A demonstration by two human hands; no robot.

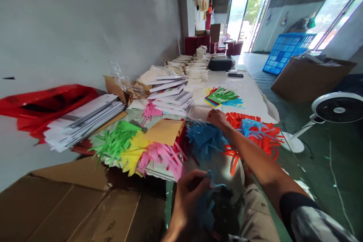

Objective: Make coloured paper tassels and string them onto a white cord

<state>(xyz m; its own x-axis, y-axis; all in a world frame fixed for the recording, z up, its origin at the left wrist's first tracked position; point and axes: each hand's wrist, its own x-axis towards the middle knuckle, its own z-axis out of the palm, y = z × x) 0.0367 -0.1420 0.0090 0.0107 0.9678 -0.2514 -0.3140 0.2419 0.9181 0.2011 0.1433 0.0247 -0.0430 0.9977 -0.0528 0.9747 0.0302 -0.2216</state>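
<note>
Low in front of me, my left hand (pixel 190 189) pinches the top of a blue fringed tassel (pixel 206 211) between thumb and fingers; its strips hang below. My right hand (pixel 217 118) reaches forward over the table to a shallow whitish tray (pixel 198 113). Its fingers are curled at the tray's right end, and what they hold, if anything, is hidden. Just under the right hand lies a heap of blue fringed strips (pixel 205 136). Red fringed strips (pixel 262 140) with light blue ones on top lie right of my forearm.
Green (pixel 117 140), yellow (pixel 134 151) and pink fringes (pixel 163 155) line the table's near edge beside a brown envelope (pixel 164 131). Stacked white booklets (pixel 171 94) stand behind. A cardboard box (pixel 70 200) sits at lower left, a fan (pixel 337 109) at right.
</note>
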